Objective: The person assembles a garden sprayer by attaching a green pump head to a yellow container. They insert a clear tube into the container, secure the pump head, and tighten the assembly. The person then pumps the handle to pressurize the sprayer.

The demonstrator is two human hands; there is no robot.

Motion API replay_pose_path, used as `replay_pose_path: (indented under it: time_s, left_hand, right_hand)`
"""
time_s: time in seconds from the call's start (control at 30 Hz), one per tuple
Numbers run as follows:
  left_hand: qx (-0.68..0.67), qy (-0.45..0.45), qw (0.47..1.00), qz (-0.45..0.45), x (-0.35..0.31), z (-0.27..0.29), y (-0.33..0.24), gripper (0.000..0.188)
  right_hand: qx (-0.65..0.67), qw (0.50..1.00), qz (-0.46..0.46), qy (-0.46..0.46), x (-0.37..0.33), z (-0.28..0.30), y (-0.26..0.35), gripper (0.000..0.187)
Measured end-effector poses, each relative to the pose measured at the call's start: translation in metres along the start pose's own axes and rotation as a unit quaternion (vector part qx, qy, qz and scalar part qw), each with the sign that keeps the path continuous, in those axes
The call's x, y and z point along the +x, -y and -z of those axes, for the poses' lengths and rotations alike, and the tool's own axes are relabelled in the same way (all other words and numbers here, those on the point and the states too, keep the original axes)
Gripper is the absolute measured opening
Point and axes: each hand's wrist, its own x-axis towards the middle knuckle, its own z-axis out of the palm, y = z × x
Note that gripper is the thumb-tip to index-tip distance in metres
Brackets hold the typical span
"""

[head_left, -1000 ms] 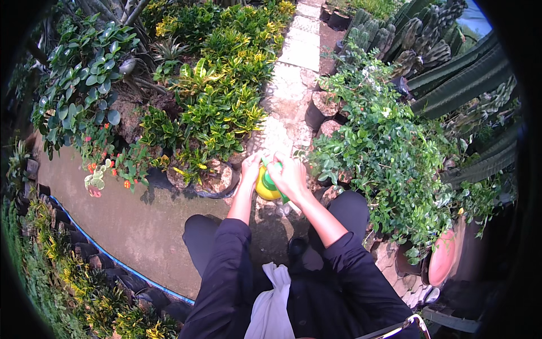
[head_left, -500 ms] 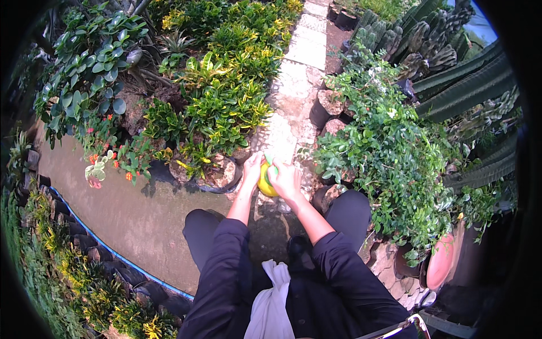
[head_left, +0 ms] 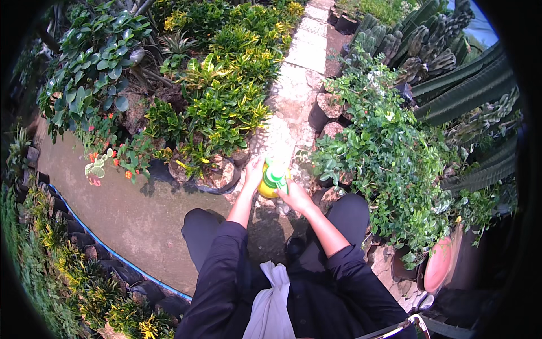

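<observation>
A round yellow bottle with a green top, looking like a small pump sprayer [head_left: 267, 190], is between my hands, in front of my knees. My left hand [head_left: 253, 172] grips its left side, with the fingertips hidden behind it. On the right, my right hand [head_left: 296, 196] closes on the green part that slants down from the top. Glare washes out the upper end of the green top, so its exact shape is unclear.
A pale stone path [head_left: 305, 51] runs ahead between yellow-green shrubs [head_left: 226, 107] and a leafy bush [head_left: 372, 147] in dark pots. Tall cacti [head_left: 463, 85] rise at right. Along the left, a blue hose [head_left: 113, 254] borders the concrete floor [head_left: 135, 209]. A pink oval pot [head_left: 438, 263] leans at lower right.
My right hand has moved from the top of the sprayer down and right to its side. More of the green top now shows. The left hand stays on the left side.
</observation>
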Motion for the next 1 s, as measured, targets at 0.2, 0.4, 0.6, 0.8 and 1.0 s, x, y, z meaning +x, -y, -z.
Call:
replay_pose_path:
  time_s: [0.2, 0.4, 0.6, 0.8, 1.0]
  left_hand:
    - [-0.134, 0.016, 0.989, 0.058, 0.008, -0.004, -0.010, 0.030]
    - [-0.098, -0.022, 0.994, 0.050, 0.006, -0.010, -0.015, 0.027]
    - [-0.066, -0.058, 0.996, 0.033, 0.008, -0.010, -0.007, 0.029]
    - [-0.065, -0.008, 0.997, 0.052, 0.007, -0.012, -0.018, 0.032]
    - [0.019, 0.068, 0.997, -0.016, -0.007, 0.018, 0.013, 0.037]
  right_hand:
    - [-0.006, 1.000, -0.001, -0.024, -0.001, -0.004, -0.002, 0.060]
    - [0.009, 1.000, -0.002, -0.007, 0.001, -0.001, -0.002, 0.055]
    - [0.029, 0.999, 0.011, -0.020, -0.005, -0.001, 0.000, 0.049]
    - [0.010, 0.999, 0.032, -0.027, -0.004, -0.001, -0.003, 0.047]
    - [-0.035, 0.998, -0.014, -0.042, -0.008, 0.025, 0.015, 0.053]
